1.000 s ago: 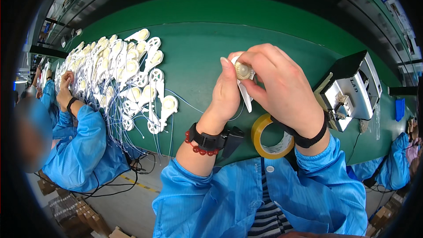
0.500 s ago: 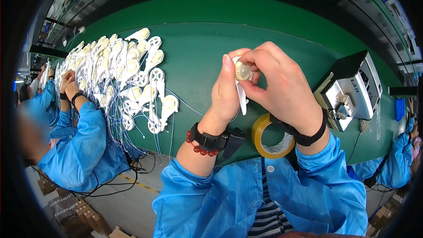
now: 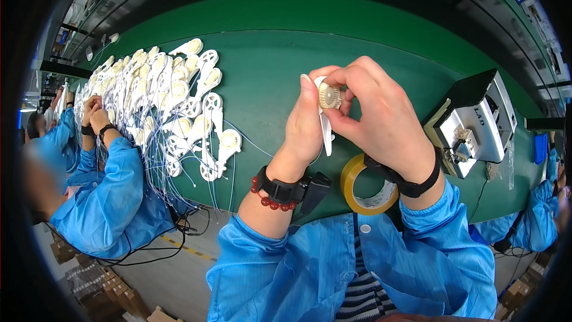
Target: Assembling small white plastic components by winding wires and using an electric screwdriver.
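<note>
Both hands are raised above the green table (image 3: 280, 77), meeting near the middle of the view. The left hand (image 3: 307, 122) holds a white plastic piece (image 3: 326, 134) upright; its long axis runs roughly top to bottom, with the lower end hanging free below the fingers and the upper end hidden between thumb and fingers. Left grip: clenched on the piece, thumb extended up along its left side.

The right hand (image 3: 375, 116) comes in from the right and above. Its thumb and forefinger pinch a small round ridged wheel (image 3: 329, 95), cream-coloured, seated at the top end of the white piece. Right grip: clenched on the wheel. The wheel thus lies at the upper end of the piece's long axis, just right of the left thumb tip, and touches both hands. The right hand is the nearer one to the wheel; the left hand only steadies the body below it.

Whether the wheel is fully seated on the piece cannot be told; the fingers cover the joint.

Below the hands, on the table edge, lies a roll of yellow tape (image 3: 366, 188), apart from both grips. To the right stands a small grey machine (image 3: 476, 122). To the left, well apart, a large heap of like white pieces with thin wires (image 3: 167, 107) covers the table, where another person in a blue sleeve (image 3: 116, 191) works.
</note>
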### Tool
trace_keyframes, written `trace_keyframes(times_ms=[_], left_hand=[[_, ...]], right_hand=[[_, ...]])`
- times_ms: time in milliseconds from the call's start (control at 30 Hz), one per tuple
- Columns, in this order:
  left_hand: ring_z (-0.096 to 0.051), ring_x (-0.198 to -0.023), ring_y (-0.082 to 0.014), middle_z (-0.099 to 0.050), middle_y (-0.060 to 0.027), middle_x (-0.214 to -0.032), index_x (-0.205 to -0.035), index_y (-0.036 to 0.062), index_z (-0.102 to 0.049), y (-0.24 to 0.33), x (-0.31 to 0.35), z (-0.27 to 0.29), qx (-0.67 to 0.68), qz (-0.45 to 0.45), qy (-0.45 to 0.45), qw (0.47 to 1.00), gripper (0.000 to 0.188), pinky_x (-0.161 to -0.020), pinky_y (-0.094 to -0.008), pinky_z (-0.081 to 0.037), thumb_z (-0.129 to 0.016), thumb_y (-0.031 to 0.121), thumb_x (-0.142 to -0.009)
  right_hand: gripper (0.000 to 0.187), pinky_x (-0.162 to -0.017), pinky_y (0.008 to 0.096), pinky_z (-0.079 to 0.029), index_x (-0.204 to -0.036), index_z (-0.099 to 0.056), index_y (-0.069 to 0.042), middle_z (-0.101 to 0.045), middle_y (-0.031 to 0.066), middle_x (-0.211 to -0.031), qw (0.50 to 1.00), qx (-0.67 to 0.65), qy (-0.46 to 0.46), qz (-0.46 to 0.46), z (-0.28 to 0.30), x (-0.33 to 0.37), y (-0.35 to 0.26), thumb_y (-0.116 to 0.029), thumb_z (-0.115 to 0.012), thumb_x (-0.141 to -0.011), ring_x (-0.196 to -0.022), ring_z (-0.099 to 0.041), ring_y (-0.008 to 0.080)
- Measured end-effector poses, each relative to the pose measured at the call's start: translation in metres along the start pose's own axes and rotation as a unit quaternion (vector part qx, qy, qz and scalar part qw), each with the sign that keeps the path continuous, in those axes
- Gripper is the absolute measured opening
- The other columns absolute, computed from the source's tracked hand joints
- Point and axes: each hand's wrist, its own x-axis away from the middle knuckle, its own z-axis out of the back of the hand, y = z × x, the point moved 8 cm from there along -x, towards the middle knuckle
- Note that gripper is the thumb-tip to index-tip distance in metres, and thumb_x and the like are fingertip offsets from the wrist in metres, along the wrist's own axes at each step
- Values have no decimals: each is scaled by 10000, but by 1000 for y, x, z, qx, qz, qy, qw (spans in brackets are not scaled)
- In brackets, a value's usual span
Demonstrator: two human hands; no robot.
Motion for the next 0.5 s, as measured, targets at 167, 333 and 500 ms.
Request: trace_keyframes(times_ms=[167, 333, 500], left_hand=[[-526, -844, -128, -574, -78, -978, -1279, -9, -497, 0, 0, 3, -14, 14, 14, 1000, 599, -739, -282, -472, -237, 495, -1087], [-526, -847, -124, -576, -75, -1013, -1290, -9, -492, -5, -1, 6, -17, 4, 4, 1000, 625, -742, -279, -468, -228, 517, -1081], [-576, -1010, -135, -578, -79, -1166, -1443, -13, -404, 18, 5, 2, -102, -88, 23, 991, 603, -889, -294, -488, -598, 347, -1000]], right_hand=[[357, -664, 312, -520, -1029, -635, -38, -570, 75, -910, 1000, -1, 0, 3, 1, 0, 0, 9, -779, -706, -705, -635, 184], [347, -679, 299, -523, -1028, -641, -40, -582, 74, -923, 1000, -4, -15, -20, 0, 0, 3, 11, -774, -711, -739, -644, 182], [346, -717, 307, -555, -1099, -642, -31, -623, 92, -958, 988, -154, -16, -27, 3, -8, 16, 12, -753, -775, -769, -654, 190]])
